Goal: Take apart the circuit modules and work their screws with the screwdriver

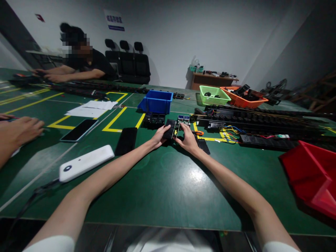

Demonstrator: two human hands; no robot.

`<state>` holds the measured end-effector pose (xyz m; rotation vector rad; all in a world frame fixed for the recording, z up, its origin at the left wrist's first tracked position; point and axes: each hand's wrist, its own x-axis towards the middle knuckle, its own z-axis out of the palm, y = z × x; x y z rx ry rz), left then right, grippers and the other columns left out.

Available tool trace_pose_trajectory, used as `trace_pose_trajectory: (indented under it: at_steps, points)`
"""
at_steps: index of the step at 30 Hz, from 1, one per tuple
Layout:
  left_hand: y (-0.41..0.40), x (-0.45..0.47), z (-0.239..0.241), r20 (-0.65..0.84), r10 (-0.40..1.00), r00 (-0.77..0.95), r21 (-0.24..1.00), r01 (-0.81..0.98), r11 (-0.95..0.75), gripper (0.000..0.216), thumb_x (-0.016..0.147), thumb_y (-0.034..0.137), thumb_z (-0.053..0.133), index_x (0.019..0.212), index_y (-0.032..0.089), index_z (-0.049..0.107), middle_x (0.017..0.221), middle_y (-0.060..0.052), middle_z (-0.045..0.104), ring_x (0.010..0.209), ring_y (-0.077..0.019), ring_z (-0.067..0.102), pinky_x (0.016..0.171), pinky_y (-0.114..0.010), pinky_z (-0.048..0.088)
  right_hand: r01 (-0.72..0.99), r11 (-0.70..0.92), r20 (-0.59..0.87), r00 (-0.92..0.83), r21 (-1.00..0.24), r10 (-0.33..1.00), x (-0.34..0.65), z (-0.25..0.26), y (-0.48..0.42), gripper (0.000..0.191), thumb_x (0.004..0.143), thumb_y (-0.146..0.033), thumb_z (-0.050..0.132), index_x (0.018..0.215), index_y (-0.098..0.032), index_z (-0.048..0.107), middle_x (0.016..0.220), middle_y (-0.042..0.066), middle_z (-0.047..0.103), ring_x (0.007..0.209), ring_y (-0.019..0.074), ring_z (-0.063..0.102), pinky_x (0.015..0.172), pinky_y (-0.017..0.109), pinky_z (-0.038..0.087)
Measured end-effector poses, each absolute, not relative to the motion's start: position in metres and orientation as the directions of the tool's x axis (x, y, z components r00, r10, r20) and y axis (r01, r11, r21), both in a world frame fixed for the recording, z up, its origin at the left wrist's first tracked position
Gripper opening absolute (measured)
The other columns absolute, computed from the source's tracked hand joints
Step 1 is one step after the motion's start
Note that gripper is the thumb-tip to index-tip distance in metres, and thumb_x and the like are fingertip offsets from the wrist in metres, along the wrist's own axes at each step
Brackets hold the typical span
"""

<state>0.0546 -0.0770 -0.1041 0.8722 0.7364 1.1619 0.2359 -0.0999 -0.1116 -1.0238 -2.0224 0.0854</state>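
Both my arms reach out over the green table [162,189]. My left hand [159,135] is closed on a small black module [170,128], gripping it from the left. My right hand [187,138] curls its fingers round a small circuit board [177,128] that stands right against the module. Beyond them lie more small boards with blue parts [183,119] and a black tray of components [153,119]. A black flat piece [204,146] lies just right of my right hand.
A blue bin [156,101], green basket [214,95] and orange basket [243,98] stand at the back. Long black strips with coloured wires [252,122] run right. A red bin [312,171] sits near right. Two phones [79,130] [126,140] and a white power bank [85,163] lie left. Another person's hand [19,129] rests far left; a seated person [78,63] works behind.
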Motion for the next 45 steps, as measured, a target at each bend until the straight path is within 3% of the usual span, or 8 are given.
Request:
trace_pose_trajectory:
  at_steps: [8, 19, 32, 40, 45]
  points:
    - [-0.077, 0.0583, -0.1082, 0.028, 0.969, 0.245, 0.894, -0.44, 0.086, 0.042, 0.081, 0.043, 0.067, 0.11, 0.014, 0.062, 0.098, -0.007, 0.07, 0.074, -0.0111, 0.065, 0.064, -0.02, 0.05, 0.594, 0.671, 0.665, -0.284, -0.444, 0.691, 0.2351, -0.1103, -0.1023, 0.077, 0.077, -0.029, 0.07, 0.143, -0.018, 0.033, 0.139, 0.016, 0.045, 0.131, 0.0278, 0.045, 0.11, 0.046, 0.04]
    - [-0.0763, 0.0605, -0.1105, 0.047, 0.975, 0.219, 0.918, -0.393, 0.044, 0.043, 0.078, 0.047, 0.068, 0.104, 0.013, 0.061, 0.088, -0.004, 0.067, 0.07, -0.01, 0.06, 0.062, -0.02, 0.046, 0.591, 0.674, 0.666, -0.287, -0.443, 0.689, 0.2353, -0.1123, -0.1009, 0.078, 0.074, -0.029, 0.074, 0.142, -0.019, 0.036, 0.137, 0.016, 0.046, 0.13, 0.0285, 0.046, 0.109, 0.047, 0.04]
    - [-0.0754, 0.0609, -0.1115, 0.053, 0.975, 0.215, 0.918, -0.394, 0.037, 0.041, 0.079, 0.044, 0.068, 0.104, 0.013, 0.061, 0.089, -0.005, 0.067, 0.07, -0.0108, 0.06, 0.061, -0.02, 0.048, 0.574, 0.692, 0.652, -0.328, -0.437, 0.684, 0.2364, -0.1122, -0.0981, 0.083, 0.073, -0.03, 0.074, 0.144, -0.017, 0.032, 0.139, 0.016, 0.043, 0.13, 0.028, 0.045, 0.109, 0.046, 0.04]
    - [-0.0763, 0.0603, -0.1112, 0.035, 0.981, 0.192, 0.914, -0.403, 0.046, 0.04, 0.081, 0.042, 0.067, 0.107, 0.013, 0.062, 0.091, -0.006, 0.069, 0.07, -0.0117, 0.062, 0.061, -0.021, 0.049, 0.584, 0.701, 0.643, -0.36, -0.41, 0.676, 0.2376, -0.1111, -0.0992, 0.081, 0.075, -0.026, 0.067, 0.146, -0.016, 0.028, 0.146, 0.016, 0.038, 0.14, 0.0265, 0.034, 0.115, 0.046, 0.034]
    - [-0.0747, 0.0601, -0.113, 0.055, 0.977, 0.207, 0.913, -0.406, 0.035, 0.041, 0.08, 0.043, 0.067, 0.108, 0.013, 0.062, 0.094, -0.007, 0.069, 0.071, -0.0121, 0.063, 0.062, -0.021, 0.05, 0.57, 0.699, 0.634, -0.36, -0.431, 0.685, 0.2378, -0.1129, -0.0986, 0.082, 0.075, -0.026, 0.066, 0.146, -0.015, 0.027, 0.146, 0.016, 0.04, 0.137, 0.0261, 0.039, 0.114, 0.046, 0.034]
